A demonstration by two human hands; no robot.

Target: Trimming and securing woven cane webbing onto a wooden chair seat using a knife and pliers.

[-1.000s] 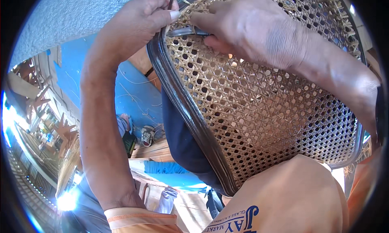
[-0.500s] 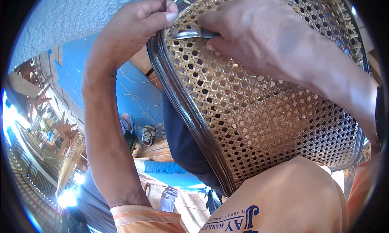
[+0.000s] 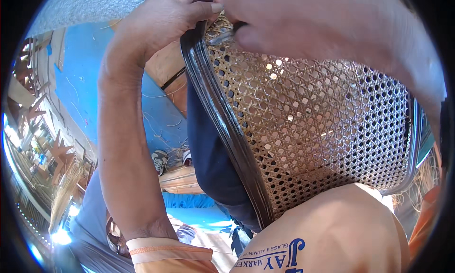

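A woven cane panel [image 3: 303, 116] in a dark brown grooved wooden frame [image 3: 227, 126] leans across my lap. My left hand [image 3: 177, 17] is closed at the frame's upper left corner, thumb and fingers pinching a thin strip that shows only in part at the top edge. Close beside it, my right hand [image 3: 303, 26] wraps round a tool with a narrow metal blade [image 3: 222, 37]. The blade lies against the cane just inside the frame. Most of the tool's handle is hidden in the right hand, which is slightly blurred.
Light blue textured fabric [image 3: 90, 5] lies beyond my left hand. Below is a blue sheet [image 3: 80, 92] with loose cane strands on it. A shoe [image 3: 160, 161] shows near wooden boards [image 3: 180, 184]. At the left stands a bundle of dry strands [image 3: 64, 192].
My right hand has moved up and left, closer to my left hand, with the blade. The view has shifted, and the panel's top edge is now out of sight.
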